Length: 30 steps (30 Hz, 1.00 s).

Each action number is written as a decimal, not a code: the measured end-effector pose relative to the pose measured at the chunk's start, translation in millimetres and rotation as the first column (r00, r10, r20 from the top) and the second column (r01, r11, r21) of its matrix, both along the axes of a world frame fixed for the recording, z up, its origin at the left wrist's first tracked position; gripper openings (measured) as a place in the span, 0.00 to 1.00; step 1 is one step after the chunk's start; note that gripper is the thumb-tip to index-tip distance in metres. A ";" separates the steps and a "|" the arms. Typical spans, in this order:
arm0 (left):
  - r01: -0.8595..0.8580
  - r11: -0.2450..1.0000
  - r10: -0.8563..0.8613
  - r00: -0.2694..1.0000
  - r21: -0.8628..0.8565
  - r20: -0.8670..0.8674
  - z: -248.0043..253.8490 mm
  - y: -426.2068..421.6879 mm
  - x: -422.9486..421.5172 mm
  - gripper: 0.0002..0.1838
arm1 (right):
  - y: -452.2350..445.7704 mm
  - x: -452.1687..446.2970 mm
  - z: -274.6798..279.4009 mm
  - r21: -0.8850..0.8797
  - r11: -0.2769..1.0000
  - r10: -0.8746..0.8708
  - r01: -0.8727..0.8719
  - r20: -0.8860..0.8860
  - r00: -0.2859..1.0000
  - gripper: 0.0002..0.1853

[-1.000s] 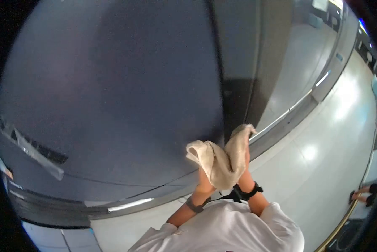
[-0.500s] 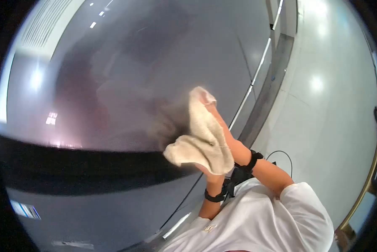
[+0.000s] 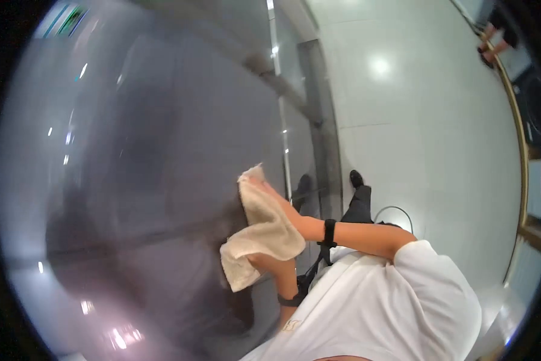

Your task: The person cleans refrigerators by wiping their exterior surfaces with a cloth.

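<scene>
A beige cloth (image 3: pixel 261 222) spans both of my hands against a large, glossy grey panel (image 3: pixel 180 120). My right hand (image 3: pixel 263 188) is at the cloth's upper end, its fingers partly covered by the fabric. Lower down, my left hand (image 3: pixel 265 263) grips the other end, with the fingers largely hidden by folds. The cloth sags between the hands, and one corner hangs past the left one. Black bands circle both wrists. Dark reflections show on the panel beside the cloth.
Pale, shiny floor (image 3: pixel 403 150) runs along the panel's right side, past a dark base strip (image 3: pixel 327 144). My black shoe (image 3: pixel 356 178) stands on it, near a thin cable (image 3: pixel 397 209). Another person's legs (image 3: pixel 492 48) show at the upper right, by a gold-coloured edge (image 3: pixel 519 126).
My view has turned, bringing more floor, my shoe and another person's legs into sight. Both hands, still with the cloth, appear farther left, and the cloth's folds have shifted.
</scene>
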<state>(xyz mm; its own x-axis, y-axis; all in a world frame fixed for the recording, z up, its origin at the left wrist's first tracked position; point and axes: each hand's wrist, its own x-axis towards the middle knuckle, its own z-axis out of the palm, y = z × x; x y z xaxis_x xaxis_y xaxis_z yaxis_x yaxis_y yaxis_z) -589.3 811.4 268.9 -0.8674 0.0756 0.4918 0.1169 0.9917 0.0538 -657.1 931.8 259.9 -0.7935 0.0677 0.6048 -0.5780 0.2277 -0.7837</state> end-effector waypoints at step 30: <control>0.439 0.685 -0.282 0.895 0.581 -0.344 144.4 80.5 24.4 0.46 | 91.5 50.0 168.7 -0.937 -0.228 0.915 -0.265 -0.300 0.272 0.28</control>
<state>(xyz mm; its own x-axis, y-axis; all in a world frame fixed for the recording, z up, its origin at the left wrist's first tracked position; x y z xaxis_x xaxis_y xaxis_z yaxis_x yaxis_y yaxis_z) -564.9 891.9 413.3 -0.7083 -0.0339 0.7051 0.5442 0.6100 0.5760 -607.1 1023.3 428.6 -0.7931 -0.5391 0.2834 0.5077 -0.8422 -0.1813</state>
